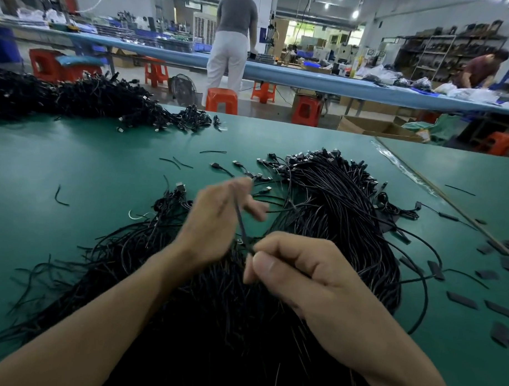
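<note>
Head camera, nearest first: the right hand (pixel 299 275) pinches the lower end of a thin black cable (pixel 240 221) between thumb and curled forefinger. Just beyond, the blurred left hand (pixel 218 217) grips its upper end. The cable slants between them above a heap of black USB cables (pixel 333 213) on the green table (pixel 104 164). Farther left lies another cable heap (pixel 77 100). Beyond it a person (pixel 229 56) stands at a blue bench (pixel 309 76).

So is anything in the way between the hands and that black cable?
No, nothing visible. The right hand already pinches the black cable at its lower end, and the left hand, blurred, seems to hold its upper part. The pile of cables lies underneath, on the green table.
</note>
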Motion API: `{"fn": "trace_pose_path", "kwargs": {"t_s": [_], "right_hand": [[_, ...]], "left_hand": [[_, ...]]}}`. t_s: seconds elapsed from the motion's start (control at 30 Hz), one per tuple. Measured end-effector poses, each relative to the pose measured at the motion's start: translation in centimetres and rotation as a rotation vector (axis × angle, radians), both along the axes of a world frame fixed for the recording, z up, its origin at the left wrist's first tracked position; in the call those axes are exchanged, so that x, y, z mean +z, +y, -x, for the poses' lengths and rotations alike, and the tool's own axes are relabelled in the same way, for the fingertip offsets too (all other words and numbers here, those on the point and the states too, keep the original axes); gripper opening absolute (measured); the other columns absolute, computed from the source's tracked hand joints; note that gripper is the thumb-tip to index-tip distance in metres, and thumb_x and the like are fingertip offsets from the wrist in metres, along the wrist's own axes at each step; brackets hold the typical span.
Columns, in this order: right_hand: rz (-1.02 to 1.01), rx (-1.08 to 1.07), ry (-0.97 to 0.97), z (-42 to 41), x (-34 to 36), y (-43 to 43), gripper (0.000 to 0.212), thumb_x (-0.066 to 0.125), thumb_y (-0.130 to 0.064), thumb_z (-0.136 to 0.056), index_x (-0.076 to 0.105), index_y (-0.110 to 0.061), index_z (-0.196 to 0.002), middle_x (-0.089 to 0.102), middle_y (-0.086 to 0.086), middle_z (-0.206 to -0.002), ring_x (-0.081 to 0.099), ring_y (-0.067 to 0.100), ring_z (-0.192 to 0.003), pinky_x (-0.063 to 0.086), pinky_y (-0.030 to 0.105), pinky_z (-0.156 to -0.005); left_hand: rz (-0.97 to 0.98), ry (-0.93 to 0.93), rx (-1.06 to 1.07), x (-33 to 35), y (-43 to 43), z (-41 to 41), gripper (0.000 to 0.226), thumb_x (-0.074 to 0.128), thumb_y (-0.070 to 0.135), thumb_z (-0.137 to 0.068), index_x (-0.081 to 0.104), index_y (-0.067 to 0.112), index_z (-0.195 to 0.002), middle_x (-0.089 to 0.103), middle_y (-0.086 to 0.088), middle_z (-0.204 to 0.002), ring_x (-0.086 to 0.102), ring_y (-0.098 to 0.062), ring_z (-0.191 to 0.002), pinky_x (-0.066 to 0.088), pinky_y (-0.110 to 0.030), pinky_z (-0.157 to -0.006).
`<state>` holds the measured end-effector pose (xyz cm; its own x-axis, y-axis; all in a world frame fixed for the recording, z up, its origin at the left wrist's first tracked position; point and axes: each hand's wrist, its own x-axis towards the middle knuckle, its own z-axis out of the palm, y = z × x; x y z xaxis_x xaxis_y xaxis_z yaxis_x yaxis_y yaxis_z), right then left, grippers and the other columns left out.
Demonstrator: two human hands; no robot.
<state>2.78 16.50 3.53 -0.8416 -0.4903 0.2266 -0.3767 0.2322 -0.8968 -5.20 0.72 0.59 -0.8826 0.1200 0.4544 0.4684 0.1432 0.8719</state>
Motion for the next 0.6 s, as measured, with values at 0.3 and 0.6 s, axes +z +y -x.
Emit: {"fn": "trace_pose_path", "kwargs": {"t_s": [0.3, 0.6], "right_hand": [[-0.550, -0.105, -0.172, 0.3, -0.8, 0.2, 0.015, 0.050, -0.033, -0.099, 0.064, -0.037, -0.104, 0.066, -0.009, -0.085, 0.057, 0.006, -0.061, 0.050, 0.027, -0.060], [-0.153, -0.306, -0.151, 0.5, -1.8, -1.5, 0.037, 0.059, -0.067, -0.080, 0.063, -0.031, -0.086, 0.063, -0.013, -0.060, 0.057, 0.001, -0.051, 0.045, 0.020, -0.054]], "left_hand": [[0.326, 0.663, 0.236, 1.8, -4.2, -2.3, 0.035, 0.030, 0.044, -0.106, 0.032, 0.028, -0.074, 0.031, 0.015, -0.059, 0.039, 0.001, -0.052, 0.036, -0.011, -0.049], [0.881, 0.589, 0.082, -0.9, -2.1, -1.6, 0.027, 0.032, 0.026, -0.100, 0.052, 0.013, -0.087, 0.051, 0.004, -0.080, 0.038, -0.014, -0.069, 0.040, -0.032, -0.065]]}}
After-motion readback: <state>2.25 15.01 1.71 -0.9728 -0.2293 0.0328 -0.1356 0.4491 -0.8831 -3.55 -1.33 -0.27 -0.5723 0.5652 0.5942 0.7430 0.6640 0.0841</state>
